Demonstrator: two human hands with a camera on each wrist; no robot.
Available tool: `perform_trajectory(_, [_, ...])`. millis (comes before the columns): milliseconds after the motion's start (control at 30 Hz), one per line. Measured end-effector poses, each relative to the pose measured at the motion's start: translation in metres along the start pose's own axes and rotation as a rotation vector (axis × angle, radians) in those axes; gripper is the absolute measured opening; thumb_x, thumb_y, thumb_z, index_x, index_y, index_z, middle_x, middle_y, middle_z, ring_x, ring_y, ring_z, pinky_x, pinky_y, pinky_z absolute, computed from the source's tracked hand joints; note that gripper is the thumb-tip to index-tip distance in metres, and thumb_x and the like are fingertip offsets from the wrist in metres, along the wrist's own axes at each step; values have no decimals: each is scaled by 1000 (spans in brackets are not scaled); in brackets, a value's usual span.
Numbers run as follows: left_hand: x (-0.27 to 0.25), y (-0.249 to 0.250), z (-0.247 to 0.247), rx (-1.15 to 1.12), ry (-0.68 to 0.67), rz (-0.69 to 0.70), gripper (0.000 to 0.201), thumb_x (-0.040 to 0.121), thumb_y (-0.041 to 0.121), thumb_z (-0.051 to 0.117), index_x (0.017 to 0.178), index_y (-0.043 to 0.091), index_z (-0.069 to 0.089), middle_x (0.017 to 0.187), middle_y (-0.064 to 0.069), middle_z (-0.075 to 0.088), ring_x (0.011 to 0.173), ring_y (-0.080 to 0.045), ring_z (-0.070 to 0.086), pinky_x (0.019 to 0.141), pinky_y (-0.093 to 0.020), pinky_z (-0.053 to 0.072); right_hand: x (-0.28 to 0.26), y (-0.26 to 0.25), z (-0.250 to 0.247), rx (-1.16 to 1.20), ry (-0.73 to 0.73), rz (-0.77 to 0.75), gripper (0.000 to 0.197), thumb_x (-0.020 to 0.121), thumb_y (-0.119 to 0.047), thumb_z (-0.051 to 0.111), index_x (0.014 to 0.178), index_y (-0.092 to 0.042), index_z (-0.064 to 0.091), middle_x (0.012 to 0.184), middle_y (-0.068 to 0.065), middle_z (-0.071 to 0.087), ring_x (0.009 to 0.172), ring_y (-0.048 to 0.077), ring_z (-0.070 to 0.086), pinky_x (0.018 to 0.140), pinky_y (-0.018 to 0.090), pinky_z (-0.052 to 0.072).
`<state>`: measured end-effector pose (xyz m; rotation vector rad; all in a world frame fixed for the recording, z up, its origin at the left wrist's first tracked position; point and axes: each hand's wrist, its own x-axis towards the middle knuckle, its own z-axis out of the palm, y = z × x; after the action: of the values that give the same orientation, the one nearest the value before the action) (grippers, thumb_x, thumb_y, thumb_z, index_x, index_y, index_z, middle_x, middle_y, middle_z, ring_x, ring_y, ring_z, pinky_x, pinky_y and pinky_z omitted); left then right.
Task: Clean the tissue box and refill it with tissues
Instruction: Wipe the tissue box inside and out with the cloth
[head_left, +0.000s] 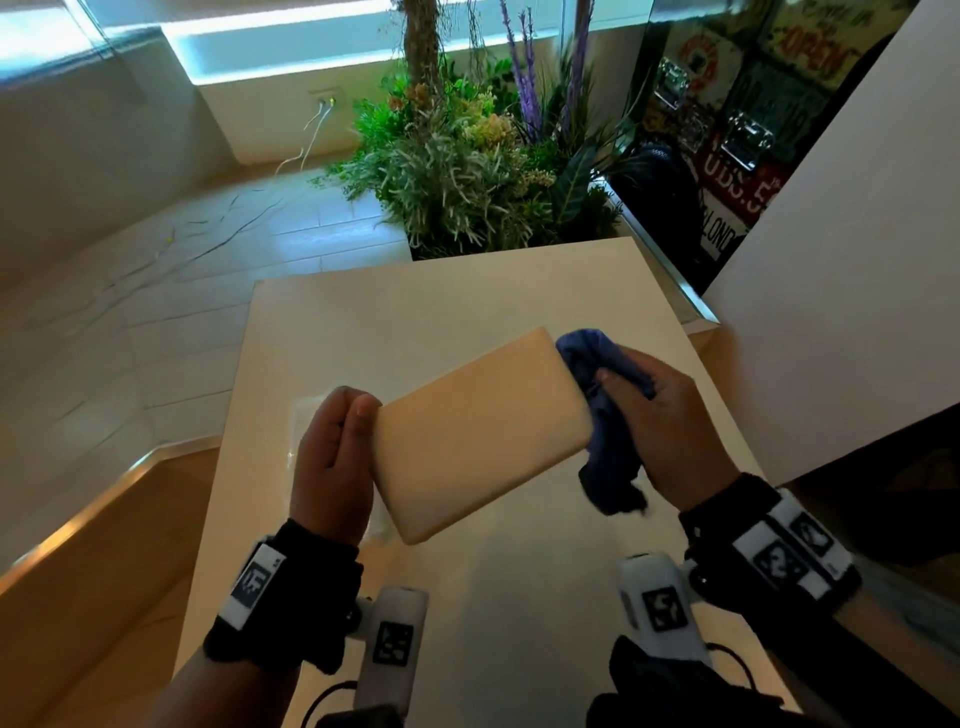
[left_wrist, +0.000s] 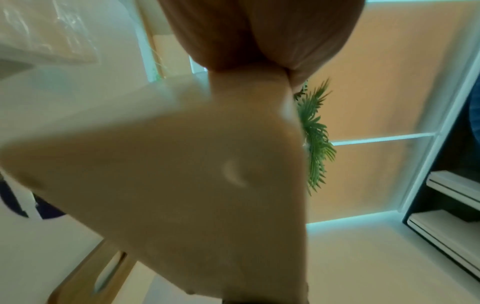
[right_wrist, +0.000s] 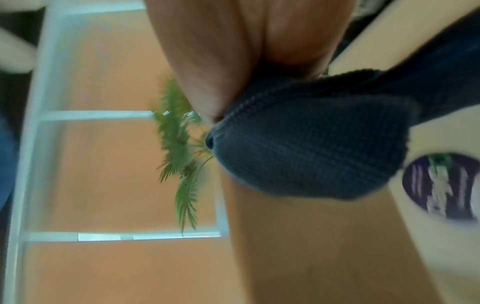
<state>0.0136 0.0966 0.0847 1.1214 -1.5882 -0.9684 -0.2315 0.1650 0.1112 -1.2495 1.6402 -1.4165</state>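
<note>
Above the worktop (head_left: 363, 322), the left hand (head_left: 332, 457) grips the tilted tissue box (head_left: 478, 436) at its near-left end; the right hand (head_left: 660, 431) clutches a blue cloth (head_left: 602, 374) against its far-right end.

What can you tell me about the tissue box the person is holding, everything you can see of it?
The tissue box is a plain cream-beige rectangular box with rounded corners, smooth and matte, apparently plastic. It is held tilted in the air above the table, one broad unmarked face toward the head camera; no opening shows. The left hand grips its near-left end, and the right hand presses a bunched dark blue cloth against its far-right end.
</note>
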Motion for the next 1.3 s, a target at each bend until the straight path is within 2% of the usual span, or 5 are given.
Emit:
perform_trajectory(333, [9, -13, -17, -386, -84, -140, 37, 88, 40, 50, 55, 24, 49, 53, 14, 42, 46, -1, 34, 42, -20, 23, -12, -56, 18, 19, -165, -492, 30, 93, 1, 46, 122, 1, 55, 121, 3, 57, 118, 5, 54, 98, 16, 39])
perform_trajectory(567, [3, -27, -32, -566, -178, -220, 39, 60, 61, 72, 63, 24, 58, 57, 11, 55, 48, -3, 49, 43, -28, 24, 2, -34, 23, 24, -38, -90, 27, 94, -4, 49, 117, -6, 63, 110, 6, 66, 100, 4, 60, 84, 7, 44])
perform_trajectory(833, [0, -42, -30, -655, -239, -290, 31, 79, 50, 61, 81, 20, 57, 72, 2, 67, 63, -11, 63, 56, -22, 52, -20, -73, 39, -84, -387, -751, 36, 75, 19, 59, 110, 8, 63, 120, 23, 60, 119, 30, 56, 104, 40, 43])
perform_trajectory(1033, [-1, -51, -41, -675, -224, -318, 41, 63, 57, 73, 74, 21, 57, 70, 3, 62, 58, -10, 60, 53, -20, 50, -12, -30, 20, 40, -16, -156, 31, 91, 2, 49, 112, -18, 59, 100, -20, 59, 94, -16, 57, 81, 2, 41])
perform_trajectory(1300, [4, -47, -40, -623, -202, -500, 70, 70, 60, 64, 122, 14, 54, 127, -19, 55, 112, -32, 56, 93, -47, 50, -24, -75, 36, -170, -375, -731, 33, 84, 5, 57, 116, 6, 60, 125, 22, 57, 124, 27, 51, 108, 38, 40])
